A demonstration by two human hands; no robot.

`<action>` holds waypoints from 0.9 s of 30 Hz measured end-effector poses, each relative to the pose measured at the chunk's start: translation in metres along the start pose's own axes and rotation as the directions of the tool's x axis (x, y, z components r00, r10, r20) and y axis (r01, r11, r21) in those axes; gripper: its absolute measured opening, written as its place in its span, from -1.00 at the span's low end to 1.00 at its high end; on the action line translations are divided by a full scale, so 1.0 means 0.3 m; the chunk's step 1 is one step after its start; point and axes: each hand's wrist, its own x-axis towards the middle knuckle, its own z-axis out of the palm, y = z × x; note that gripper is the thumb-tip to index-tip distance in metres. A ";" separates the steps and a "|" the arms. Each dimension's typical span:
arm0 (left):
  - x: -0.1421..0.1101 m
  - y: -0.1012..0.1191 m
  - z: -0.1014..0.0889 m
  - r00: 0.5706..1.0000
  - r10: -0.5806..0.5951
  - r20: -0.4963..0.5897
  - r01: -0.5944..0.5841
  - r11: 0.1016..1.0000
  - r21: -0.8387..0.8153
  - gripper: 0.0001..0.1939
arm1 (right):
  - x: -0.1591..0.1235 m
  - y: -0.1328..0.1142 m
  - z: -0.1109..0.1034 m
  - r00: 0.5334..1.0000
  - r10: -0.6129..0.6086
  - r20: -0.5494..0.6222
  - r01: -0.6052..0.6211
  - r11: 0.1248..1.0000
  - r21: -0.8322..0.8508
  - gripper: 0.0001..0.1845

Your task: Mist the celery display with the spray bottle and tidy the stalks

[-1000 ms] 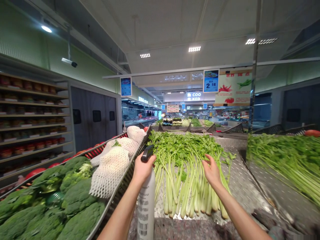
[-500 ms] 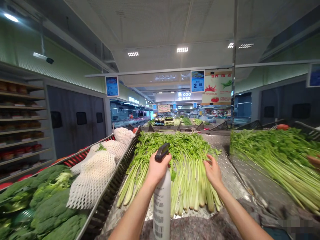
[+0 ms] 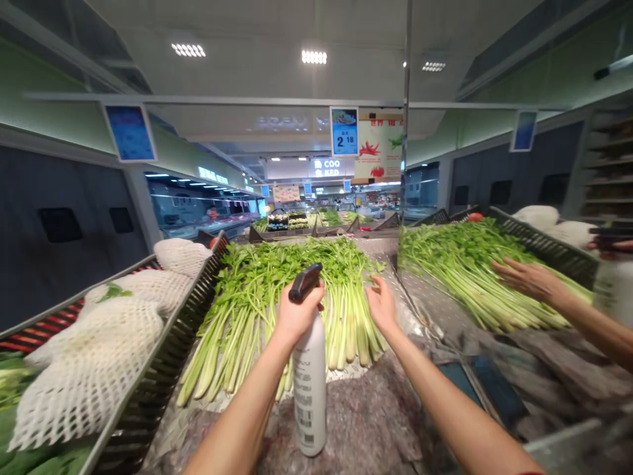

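Observation:
My left hand (image 3: 295, 318) is closed around the neck of a white spray bottle (image 3: 310, 386) with a black trigger head, held upright over the front of the display. My right hand (image 3: 383, 309) lies open on the right side of a heap of celery (image 3: 252, 297), fingers stretched over the stalks. The celery lies in a row with its leaves to the back on a ribbed metal tray (image 3: 393, 277).
Grey felt cloth (image 3: 368, 415) covers the front edge. A black slatted divider (image 3: 163, 356) separates the celery from white foam-netted produce (image 3: 99, 369) on the left. A mirror panel (image 3: 475, 264) on the right reflects the celery, my hand and the bottle. A price sign (image 3: 345, 130) hangs overhead.
The view has swung to the right: the broccoli and shelves at left have slid out, and the mirror now shows my reflected hand. Both hands stay with the bottle and the celery.

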 end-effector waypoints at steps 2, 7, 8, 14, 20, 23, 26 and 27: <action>0.003 -0.008 0.021 1.000 -0.013 0.013 0.013 1.000 -0.004 -0.77 | -0.017 0.003 -0.002 1.000 0.007 0.000 -0.007 1.000 -0.011 -0.55; 0.006 -0.018 0.076 0.996 -0.083 0.017 0.083 0.997 0.008 -0.70 | -0.080 0.020 0.013 0.998 0.052 0.020 -0.051 0.998 -0.024 -0.57; 0.005 -0.020 0.084 0.995 -0.096 0.021 0.096 0.995 0.002 -0.69 | -0.093 0.023 0.015 0.998 0.064 0.023 -0.064 0.998 -0.023 -0.57; -0.001 -0.036 0.103 0.993 -0.119 0.024 0.119 0.993 0.023 -0.69 | -0.130 0.032 0.020 0.995 0.098 0.034 -0.098 0.995 -0.009 -0.58; 0.002 -0.045 0.071 0.995 -0.091 0.032 0.091 0.996 0.001 -0.73 | -0.124 0.028 0.029 0.994 0.096 0.042 -0.097 0.995 0.026 -0.57; 0.000 -0.057 0.041 0.997 -0.072 0.010 0.071 0.997 0.015 -0.73 | -0.124 0.001 0.031 0.995 0.087 0.048 -0.090 0.994 0.069 -0.57; -0.002 -0.077 0.013 0.996 -0.090 -0.017 0.091 0.994 0.058 -0.72 | -0.136 -0.070 0.033 0.996 0.038 0.075 -0.049 0.987 0.154 -0.59; -0.003 -0.084 0.007 0.996 -0.089 -0.033 0.091 0.993 0.073 -0.71 | -0.144 -0.103 0.036 0.994 0.002 0.109 -0.025 0.978 0.207 -0.59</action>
